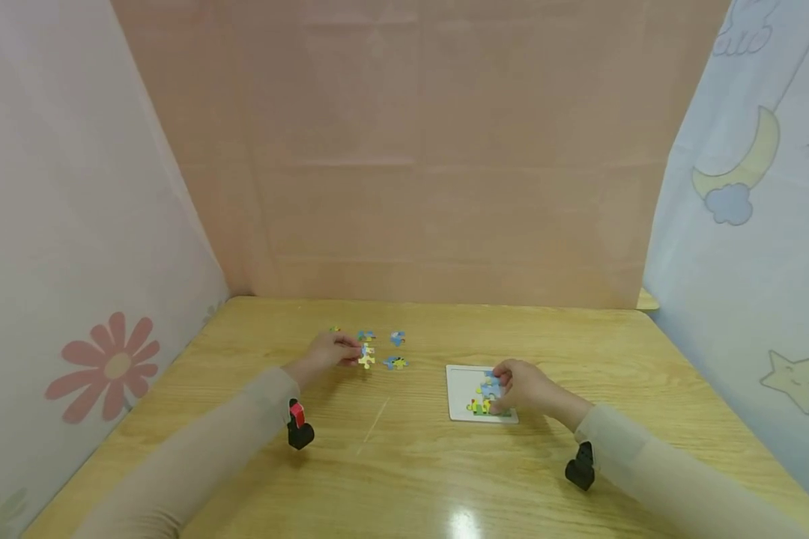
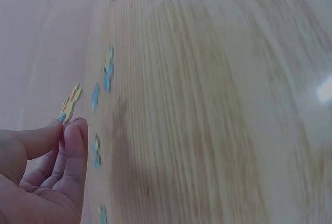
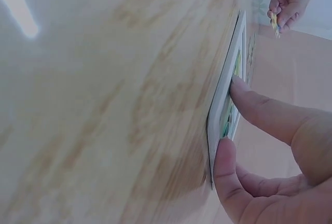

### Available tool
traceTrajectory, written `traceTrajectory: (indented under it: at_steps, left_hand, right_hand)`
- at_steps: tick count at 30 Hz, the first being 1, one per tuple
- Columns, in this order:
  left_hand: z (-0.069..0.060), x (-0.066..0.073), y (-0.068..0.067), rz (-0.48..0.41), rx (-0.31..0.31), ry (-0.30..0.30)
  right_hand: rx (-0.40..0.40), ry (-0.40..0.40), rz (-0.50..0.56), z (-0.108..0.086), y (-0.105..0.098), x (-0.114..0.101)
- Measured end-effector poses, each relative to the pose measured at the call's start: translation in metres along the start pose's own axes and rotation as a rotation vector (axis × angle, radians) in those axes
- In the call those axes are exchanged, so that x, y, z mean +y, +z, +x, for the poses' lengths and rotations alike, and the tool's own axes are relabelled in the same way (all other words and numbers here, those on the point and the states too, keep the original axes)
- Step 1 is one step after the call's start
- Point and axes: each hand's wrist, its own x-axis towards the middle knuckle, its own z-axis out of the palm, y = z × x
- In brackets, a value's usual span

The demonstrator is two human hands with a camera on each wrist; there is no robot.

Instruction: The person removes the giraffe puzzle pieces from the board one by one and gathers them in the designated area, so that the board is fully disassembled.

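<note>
Wood-grain tabletop [image 1: 418,457], boxed in by cloth: plain pinkish-tan backdrop [image 1: 418,150] at the far side, pale panel with a red flower [image 1: 117,367] on the left, pale blue panel with a moon [image 1: 748,165] and a star [image 1: 798,380] on the right.

Yellow-and-blue puzzle piece [image 1: 367,358]: left of centre, toward the far side of the table, raised off the surface. Left hand [image 1: 332,350] pinches it between thumb and fingertips. Can't tell if it's a single piece or two joined.

Right next to it: four loose pieces flat on the table. Blue-yellow one [image 1: 396,362] just to the right, blue one [image 1: 398,337] far-right, blue-green one [image 1: 366,335] directly beyond, green-yellow one [image 1: 335,329] far-left, peeking past the knuckles.

Further right: white puzzle tray [image 1: 461,389], flat. Fitted pieces [image 1: 480,408] run along its right part and near edge; left part is bare white. Right hand [image 1: 527,389] rests on the tray's right side, thumb and fingers apart, fingertips touching down. It blocks the tray's right edge and some fitted pieces.

Nearer: black wrist cameras, left [image 1: 300,430] and right [image 1: 581,468], on beige sleeves [image 1: 205,442]. Bright glare spot [image 1: 464,522] at the near edge.
</note>
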Motion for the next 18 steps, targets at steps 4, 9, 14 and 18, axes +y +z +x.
traceTrajectory:
  at_steps: [4,9,14,18]
  left_hand:
    - [0.003,-0.006,-0.01,0.029,0.044,-0.02]
    - [0.006,-0.008,-0.014,0.066,0.068,-0.058]
    - [0.011,-0.011,-0.009,0.061,0.061,-0.09]
    - [0.017,-0.015,-0.005,0.101,0.097,-0.104]
  right_hand:
    - [0.004,-0.002,0.001,0.001,0.0,0.001]
    - [0.007,0.01,0.008,0.003,0.001,0.004]
    - [0.009,0.014,-0.001,0.004,0.002,0.004]
    - [0.011,0.007,-0.009,0.004,0.002,0.004]
